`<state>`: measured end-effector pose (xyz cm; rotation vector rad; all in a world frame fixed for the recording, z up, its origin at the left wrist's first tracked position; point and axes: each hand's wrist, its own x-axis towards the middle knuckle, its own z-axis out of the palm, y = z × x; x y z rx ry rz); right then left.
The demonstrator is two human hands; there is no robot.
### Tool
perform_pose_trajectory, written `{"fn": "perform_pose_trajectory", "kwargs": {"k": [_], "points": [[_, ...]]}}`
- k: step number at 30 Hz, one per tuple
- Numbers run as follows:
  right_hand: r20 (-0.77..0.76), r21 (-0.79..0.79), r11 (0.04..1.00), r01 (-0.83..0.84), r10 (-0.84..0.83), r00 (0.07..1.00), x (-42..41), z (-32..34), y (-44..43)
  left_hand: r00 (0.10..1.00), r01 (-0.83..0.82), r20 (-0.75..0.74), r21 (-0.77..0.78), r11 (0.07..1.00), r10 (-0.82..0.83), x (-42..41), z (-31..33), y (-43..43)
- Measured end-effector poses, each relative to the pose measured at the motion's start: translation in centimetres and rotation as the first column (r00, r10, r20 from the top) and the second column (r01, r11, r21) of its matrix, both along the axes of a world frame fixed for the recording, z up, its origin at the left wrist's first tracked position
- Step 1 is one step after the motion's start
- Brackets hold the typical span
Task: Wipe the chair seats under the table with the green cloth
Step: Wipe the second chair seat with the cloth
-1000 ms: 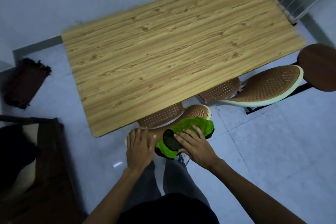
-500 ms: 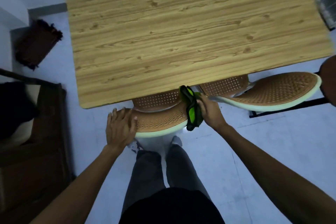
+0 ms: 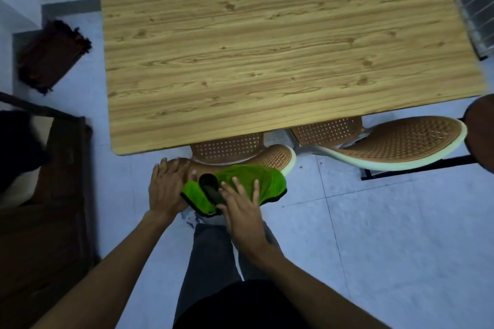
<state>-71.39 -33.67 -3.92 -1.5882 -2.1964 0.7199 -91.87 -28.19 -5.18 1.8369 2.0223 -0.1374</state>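
Covering perforated seat (image 3: 275, 157): fuzzy green cloth (image 3: 248, 181)

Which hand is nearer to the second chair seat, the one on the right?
The right hand. It presses flat on the green cloth over the near seat, on the side toward the second chair seat. The left hand rests on the near seat's far-left edge.
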Motion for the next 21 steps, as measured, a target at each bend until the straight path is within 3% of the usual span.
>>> {"fn": "perform_pose_trajectory", "kwargs": {"k": [5,13,17,21], "points": [[-0.016,0.003,0.989,0.148,-0.148,0.989,3.9,-0.6,1.8,1.000,-0.022,-0.007,0.040,0.999,0.022,0.6,0.4,0.3],[-0.124,-0.262,0.836,0.481,-0.524,0.843,10.2,-0.2,10.4,0.999,0.040,-0.028,0.126,0.991,-0.037,0.5,0.2,0.5],[-0.094,-0.598,0.630,0.495,-0.669,0.738,10.9,-1.4,15.0,0.999,-0.013,0.032,0.195,0.981,0.007,0.5,-0.4,0.3],[-0.020,-0.761,0.439,0.477,-0.752,0.659,11.9,-2.9,17.6,0.999,-0.048,0.032,0.210,0.977,0.043,0.6,-0.6,0.1]]}}
